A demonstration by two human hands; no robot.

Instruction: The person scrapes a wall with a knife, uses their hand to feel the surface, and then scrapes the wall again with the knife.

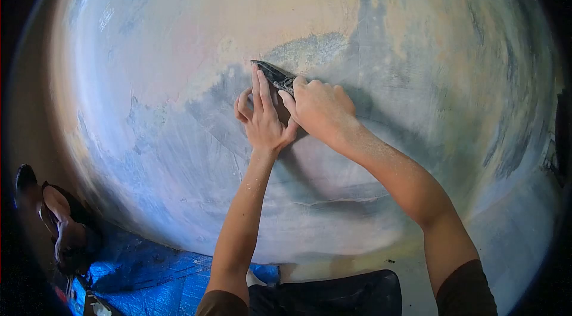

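My right hand [322, 107] is closed around the handle of a dark, pointed trowel [271, 73]. The trowel's tip points up and left, and its blade lies against the painted wall [161, 155], which is mottled in grey, cream and pale blue. My left hand [263, 122] is spread just left of the right one. Two of its fingers stretch up to the blade near the tip, while the others bend. Part of the trowel's handle is hidden by my right hand. A rough, textured grey patch [313, 50] shows on the wall above the blade.
At the lower left a person [62, 217] bends low near the wall. A crumpled blue tarp [149, 277] covers the floor there. Below my arms sits a black padded object [333, 295]. A thin crack [333, 201] runs across the lower wall.
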